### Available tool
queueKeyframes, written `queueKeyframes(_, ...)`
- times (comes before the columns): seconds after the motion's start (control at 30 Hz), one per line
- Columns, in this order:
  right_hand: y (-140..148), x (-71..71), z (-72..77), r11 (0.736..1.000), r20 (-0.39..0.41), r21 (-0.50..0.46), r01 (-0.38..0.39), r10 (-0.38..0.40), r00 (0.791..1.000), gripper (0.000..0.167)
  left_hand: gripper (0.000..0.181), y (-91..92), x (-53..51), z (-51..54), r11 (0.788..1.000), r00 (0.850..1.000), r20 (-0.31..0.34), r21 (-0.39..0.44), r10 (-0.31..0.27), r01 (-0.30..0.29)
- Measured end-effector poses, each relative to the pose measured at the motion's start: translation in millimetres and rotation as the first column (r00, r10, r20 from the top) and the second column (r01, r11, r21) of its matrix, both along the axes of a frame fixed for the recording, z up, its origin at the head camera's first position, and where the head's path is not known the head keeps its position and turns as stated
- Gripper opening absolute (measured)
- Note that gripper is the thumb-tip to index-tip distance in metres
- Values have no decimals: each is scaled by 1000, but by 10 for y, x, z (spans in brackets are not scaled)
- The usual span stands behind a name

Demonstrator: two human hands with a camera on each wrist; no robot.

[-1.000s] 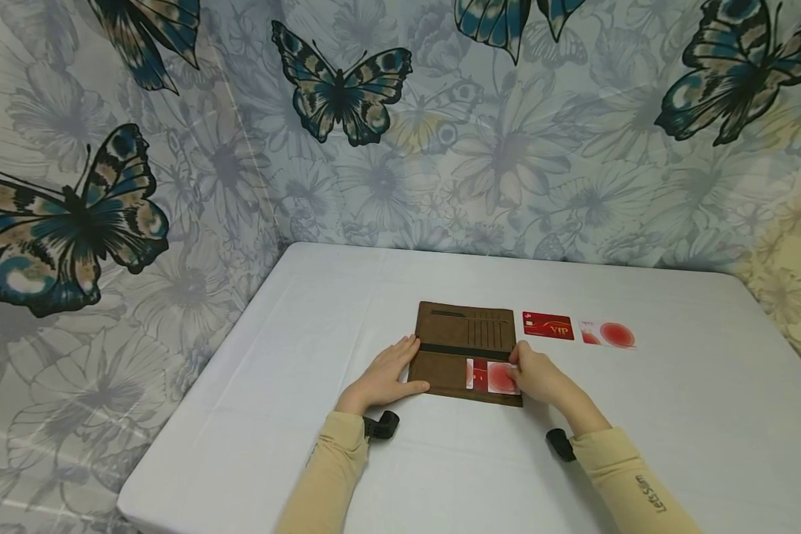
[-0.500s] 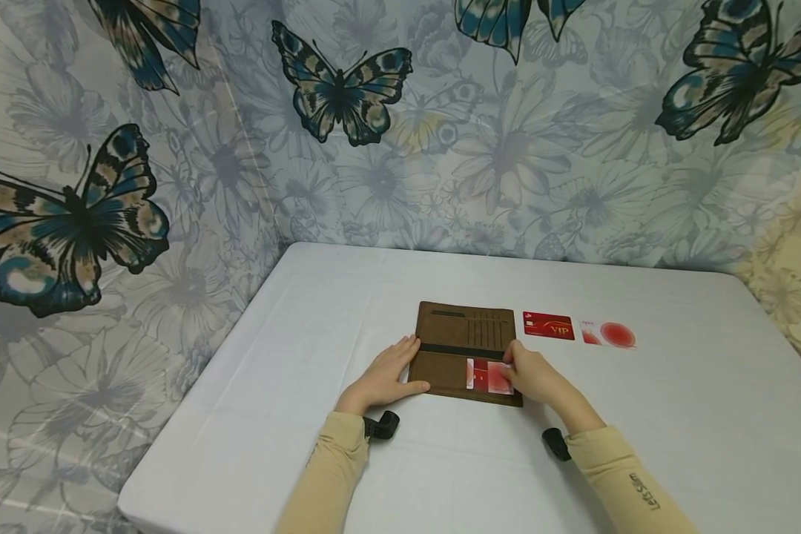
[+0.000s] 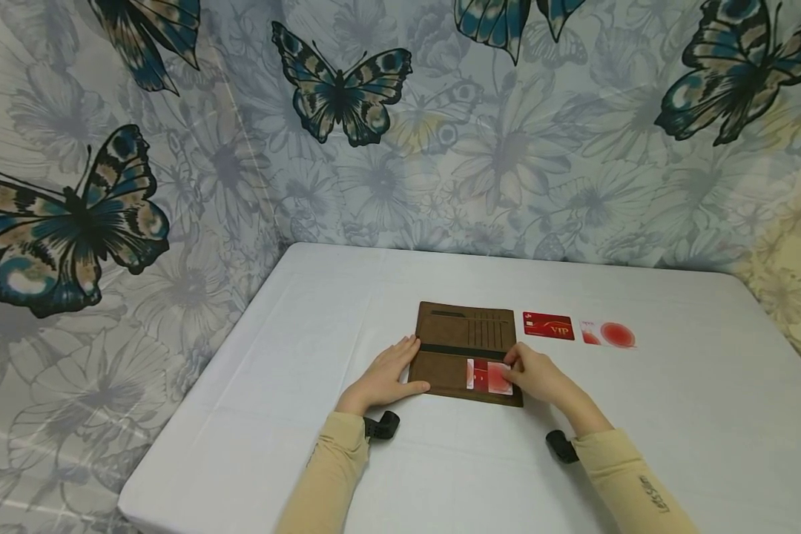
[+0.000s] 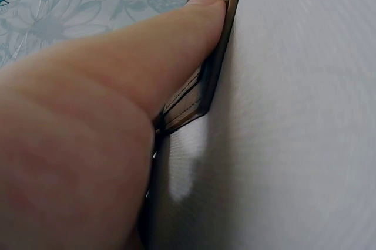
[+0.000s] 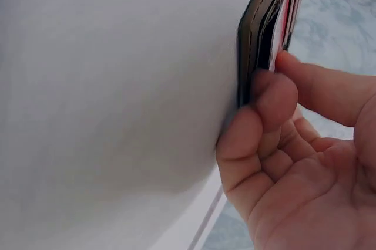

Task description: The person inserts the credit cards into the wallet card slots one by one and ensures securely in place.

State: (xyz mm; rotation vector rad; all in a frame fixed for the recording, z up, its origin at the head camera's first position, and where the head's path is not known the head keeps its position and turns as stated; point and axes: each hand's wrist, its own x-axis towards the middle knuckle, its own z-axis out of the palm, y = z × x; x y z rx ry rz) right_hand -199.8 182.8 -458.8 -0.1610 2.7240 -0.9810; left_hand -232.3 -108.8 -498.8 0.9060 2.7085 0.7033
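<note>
A brown wallet [image 3: 443, 374] lies unfolded on the white table. My left hand [image 3: 385, 374] rests at its left edge, fingers extended; in the left wrist view the thumb of that hand [image 4: 88, 109] presses on the wallet [image 4: 185, 106]. At the lower panel's right side, my right hand [image 3: 539, 374] pinches a red and white card [image 3: 497, 378] between thumb and finger. A red strip with a white edge [image 3: 477, 374] shows left of that card. The right wrist view has the right hand [image 5: 294, 150] at the wallet's edge [image 5: 249, 33], thumb against the card [image 5: 278, 33].
Right of the wallet's upper panel lie a red VIP card [image 3: 549, 326] and a white card with a red circle [image 3: 617, 335]. The white table [image 3: 674, 415] meets patterned fabric [image 3: 507, 148] with butterflies at its back edge.
Compared with a second ago, the pinched card sits slightly farther left, within the wallet's right edge, and my right fingers have shifted left with it. My left hand has stayed put.
</note>
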Motion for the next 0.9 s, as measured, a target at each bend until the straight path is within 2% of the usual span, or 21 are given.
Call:
queueKeyframes(0.37, 140, 93, -6, 996, 14, -87, 9, -8, 1000, 34, 85, 5, 6, 3, 1000, 1000, 8, 12, 1, -1)
queueKeyframes(0.53, 184, 135, -8, 990, 39, -137, 22, -17, 999, 32, 85, 5, -4, -3, 1000, 1000, 12, 16, 5, -5)
queueKeyframes(0.9, 153, 174, 24, 991, 88, -124, 56, -45, 995, 26, 85, 1, 6, -2, 1000, 1000, 12, 16, 3, -4)
